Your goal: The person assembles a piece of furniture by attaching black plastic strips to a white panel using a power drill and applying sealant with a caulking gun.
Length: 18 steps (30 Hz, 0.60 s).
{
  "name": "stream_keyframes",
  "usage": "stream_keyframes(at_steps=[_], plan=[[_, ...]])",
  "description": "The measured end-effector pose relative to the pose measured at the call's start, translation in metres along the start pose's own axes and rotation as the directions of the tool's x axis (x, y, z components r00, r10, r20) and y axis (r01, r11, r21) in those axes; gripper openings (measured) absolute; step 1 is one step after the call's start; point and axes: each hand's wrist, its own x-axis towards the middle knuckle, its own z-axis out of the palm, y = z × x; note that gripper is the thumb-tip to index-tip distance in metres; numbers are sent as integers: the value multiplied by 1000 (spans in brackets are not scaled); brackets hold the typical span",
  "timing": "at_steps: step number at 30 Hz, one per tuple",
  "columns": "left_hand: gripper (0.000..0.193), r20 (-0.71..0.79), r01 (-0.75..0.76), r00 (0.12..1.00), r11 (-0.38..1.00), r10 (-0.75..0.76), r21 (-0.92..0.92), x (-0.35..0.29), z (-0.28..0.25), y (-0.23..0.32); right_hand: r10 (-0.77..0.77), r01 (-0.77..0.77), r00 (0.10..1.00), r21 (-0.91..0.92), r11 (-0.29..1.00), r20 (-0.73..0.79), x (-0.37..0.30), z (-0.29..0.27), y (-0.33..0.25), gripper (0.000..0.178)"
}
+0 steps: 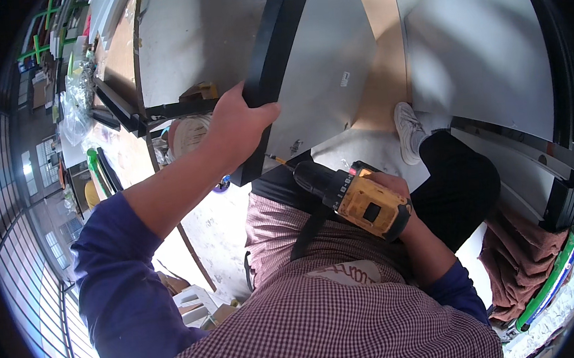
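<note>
Head view: my left hand [240, 129] braces the black-edged panel [322, 63] while my right hand [393, 186] aims the yellow drill [362, 204] at its near end.
My left hand is clasped over the black edge [272, 47], thumb [269, 112] toward the grey face, likely to steady the panel, which slants away in front of my checked apron [322, 303]. My right hand is wrapped round the drill's partly hidden grip, lining the bit [277, 159] up with the edge's lower end; whether they touch, I cannot tell.
</note>
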Motion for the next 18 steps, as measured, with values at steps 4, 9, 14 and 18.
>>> stream_keyframes(at_steps=[4,9,14,18], plan=[[67,22,-15,1000,1000,16,-28,3,0,-4,30,-31,999,60,998,23,3,-2,-2,57],[57,122,-40,990,981,64,-190,7,1,-12,44,-44,992,-4,999,120,8,-13,-8,47],[43,137,-64,985,955,108,-290,10,6,-20,-36,51,989,-96,994,144,12,-24,-8,39],[38,196,-45,973,930,124,-364,15,5,-24,-94,100,985,-40,994,148,19,-28,-5,34]])
